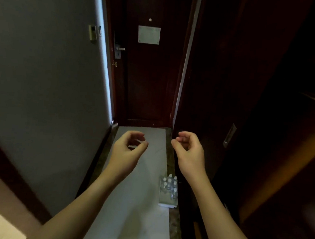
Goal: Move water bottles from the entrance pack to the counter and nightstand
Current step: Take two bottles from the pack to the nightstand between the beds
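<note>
- we stand in a narrow, dim entry hall: a pale wall [43, 72] on our left, dark wood panels [231, 78] on our right, and a dark door [148, 81] shut at the far end.
- the door carries a metal handle [120, 49], a light plaque [148, 35] and a small peephole [150, 20].
- a card slot [92, 32] sits on the left wall near the door frame.
- the floor [138, 208] is pale tile with a darker border along each side.
- the pack [169, 192] of white-capped bottles sits on the floor by the right border, below our right forearm.
- our left hand [128, 149] is raised, fingers loosely curled, holding nothing.
- our right hand [189, 150] is likewise raised, loosely curled, holding nothing.
- both hands hang well above the pack, apart from each other.
</note>
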Demonstrator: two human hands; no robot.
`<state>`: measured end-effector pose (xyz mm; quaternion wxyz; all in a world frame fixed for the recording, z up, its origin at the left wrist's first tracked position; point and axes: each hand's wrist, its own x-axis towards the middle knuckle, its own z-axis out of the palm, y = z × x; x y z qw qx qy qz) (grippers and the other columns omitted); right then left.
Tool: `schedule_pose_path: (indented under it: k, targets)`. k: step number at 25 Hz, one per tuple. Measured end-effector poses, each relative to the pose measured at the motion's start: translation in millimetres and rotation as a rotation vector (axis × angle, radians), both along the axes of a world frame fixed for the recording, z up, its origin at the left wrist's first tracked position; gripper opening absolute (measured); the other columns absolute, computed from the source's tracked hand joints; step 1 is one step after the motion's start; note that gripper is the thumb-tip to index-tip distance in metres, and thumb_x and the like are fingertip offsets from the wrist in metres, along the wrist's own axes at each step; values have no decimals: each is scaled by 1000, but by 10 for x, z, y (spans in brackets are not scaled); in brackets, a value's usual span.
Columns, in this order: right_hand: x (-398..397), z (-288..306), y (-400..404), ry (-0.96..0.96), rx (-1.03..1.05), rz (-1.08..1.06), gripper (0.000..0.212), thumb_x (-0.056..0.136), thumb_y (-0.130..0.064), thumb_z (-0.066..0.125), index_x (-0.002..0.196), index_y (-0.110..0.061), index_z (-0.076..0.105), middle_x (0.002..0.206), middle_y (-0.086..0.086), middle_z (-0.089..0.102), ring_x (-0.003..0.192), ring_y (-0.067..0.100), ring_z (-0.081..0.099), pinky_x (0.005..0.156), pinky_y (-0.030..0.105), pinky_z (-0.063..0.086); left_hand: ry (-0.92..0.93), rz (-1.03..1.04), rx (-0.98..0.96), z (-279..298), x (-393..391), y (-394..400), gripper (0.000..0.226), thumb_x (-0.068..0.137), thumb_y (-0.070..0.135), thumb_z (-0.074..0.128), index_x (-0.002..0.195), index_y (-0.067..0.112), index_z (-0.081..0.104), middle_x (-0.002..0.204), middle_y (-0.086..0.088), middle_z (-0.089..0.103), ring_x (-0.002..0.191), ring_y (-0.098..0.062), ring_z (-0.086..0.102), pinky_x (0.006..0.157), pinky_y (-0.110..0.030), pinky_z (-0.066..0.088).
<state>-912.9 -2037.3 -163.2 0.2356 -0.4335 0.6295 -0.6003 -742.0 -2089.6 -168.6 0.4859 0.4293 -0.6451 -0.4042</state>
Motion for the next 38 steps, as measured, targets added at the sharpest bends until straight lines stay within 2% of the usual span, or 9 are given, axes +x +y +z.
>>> schedule_pose_path:
  k: [9, 14, 19, 22, 24, 27, 30, 34, 38]
  targets:
    - [-1054, -1037, -2405, -123, 180, -207, 29, 85, -9, 74, 107, -23, 60, 96, -5, 64, 75, 2, 62, 67, 16, 51, -96, -237, 166, -1052, -1138, -2876, 22, 85, 15, 70, 104, 23, 63, 96, 9, 66, 81, 0, 62, 69, -15, 52]
    - [-1650, -2147, -3111, -249, 324, -378, 32, 83, 3, 72, 101, -21, 60, 94, -3, 65, 75, -1, 63, 69, 12, 51, -283, -328, 332, -2232, -1761, -3819, 20, 83, 17, 71, 102, 21, 64, 94, 9, 65, 83, -5, 61, 66, -15, 49]
    - [-1994, -4449, -3368, -363, 577, -441, 35, 85, -6, 73, 115, -16, 58, 107, 0, 67, 95, 8, 64, 74, 14, 49, -579, -361, 435, -4511, -2153, -4139, 29, 78, 29, 76, 102, 26, 60, 90, 13, 60, 81, -10, 60, 65, -15, 46]
    - [-2186, -6404, -3520, -411, 647, -505, 50, 80, -19, 70, 125, -10, 49, 119, 8, 58, 108, 19, 56, 74, 9, 43, -667, -366, 533, -6523, -2447, -4258, 48, 74, 39, 78, 114, 26, 56, 106, 9, 61, 98, -13, 60, 81, -25, 51]
    - [-2339, -7719, -3596, -337, 682, -553, 44, 83, -7, 75, 113, -24, 49, 114, -3, 60, 108, 14, 56, 74, 3, 41, -699, -361, 528, -7879, -2654, -4352, 64, 75, 41, 77, 129, 21, 50, 125, 2, 58, 114, -17, 56, 94, -33, 49]
    - [-2628, -9465, -3697, -221, 638, -532, 54, 76, -7, 81, 112, -38, 56, 112, -16, 66, 107, 6, 64, 86, 22, 51, -650, -387, 395, -9623, -3010, -4470, 74, 77, 40, 76, 137, 10, 45, 136, -10, 53, 124, -25, 50, 95, -28, 41]
    - [-2837, -10561, -3818, -116, 623, -512, 59, 74, -17, 84, 125, -15, 55, 116, 2, 66, 108, 20, 66, 91, 39, 53, -631, -381, 97, -10733, -3345, -4574, 67, 67, 47, 80, 116, 7, 60, 113, -12, 66, 105, -33, 62, 88, -34, 44]
    - [-2932, -11018, -3889, -167, 557, -563, 50, 72, -21, 84, 113, -25, 56, 107, -6, 66, 104, 17, 66, 89, 35, 55, -718, -121, 33, -11030, -3576, -4549, 64, 60, 59, 76, 108, 17, 63, 101, -4, 73, 98, -33, 56, 78, -32, 35]
    - [-2864, -10528, -3839, -197, 517, -552, 53, 65, -36, 83, 113, -30, 63, 109, -5, 72, 105, 19, 69, 87, 37, 58, -623, -153, -17, -10469, -3444, -4497, 51, 59, 50, 81, 92, 14, 65, 83, -7, 73, 76, -29, 61, 68, -31, 43]
